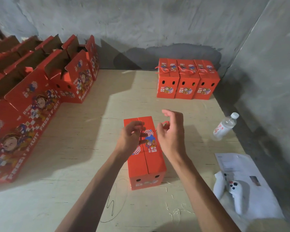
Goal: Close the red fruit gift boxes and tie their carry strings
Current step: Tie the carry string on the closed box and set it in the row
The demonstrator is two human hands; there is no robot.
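Red open boxes (45, 104) read "FRESH FRUIT" on their sides

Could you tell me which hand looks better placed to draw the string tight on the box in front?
Probably the right hand: the red string loops by its fingers, while the left hand steadies the box.

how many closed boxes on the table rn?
4. Three tied ones in a row by the back wall: left, middle, right. One box under the hands, string not yet tied. Open boxes at left not counted.
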